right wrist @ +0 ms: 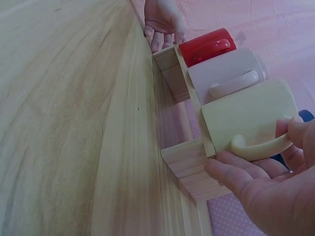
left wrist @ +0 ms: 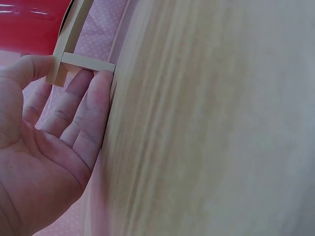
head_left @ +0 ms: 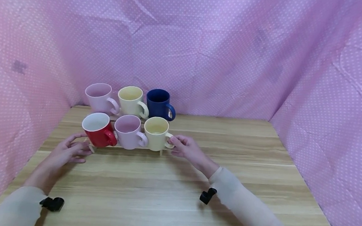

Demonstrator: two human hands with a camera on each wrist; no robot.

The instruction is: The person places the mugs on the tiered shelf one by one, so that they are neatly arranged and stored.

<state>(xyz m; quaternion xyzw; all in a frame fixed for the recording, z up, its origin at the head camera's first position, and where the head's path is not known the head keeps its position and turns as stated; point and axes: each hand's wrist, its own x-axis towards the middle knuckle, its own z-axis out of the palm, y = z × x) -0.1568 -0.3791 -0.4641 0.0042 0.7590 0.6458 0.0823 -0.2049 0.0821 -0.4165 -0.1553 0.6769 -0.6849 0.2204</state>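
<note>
Two rows of mugs stand on a wooden rack [right wrist: 194,98]. In front are a red mug [head_left: 99,136] with a white inside, a pink mug [head_left: 127,139] and a pale yellow mug [head_left: 155,142]. My right hand [head_left: 190,151] holds the yellow mug's handle [right wrist: 263,149], thumb near its upper part and fingers beneath, by the rack's end. At the opposite end, my left hand [head_left: 66,152] grips the rack beside the red mug. In the left wrist view its thumb lies on the shelf edge, with fingers around the leg [left wrist: 88,62].
The back row holds a pink mug [head_left: 99,101], a cream mug [head_left: 130,103] and a dark blue mug [head_left: 157,106]. Under the rack is a wood-grain table [head_left: 149,195]. Pink dotted cloth [head_left: 198,57] hangs behind it and along both sides.
</note>
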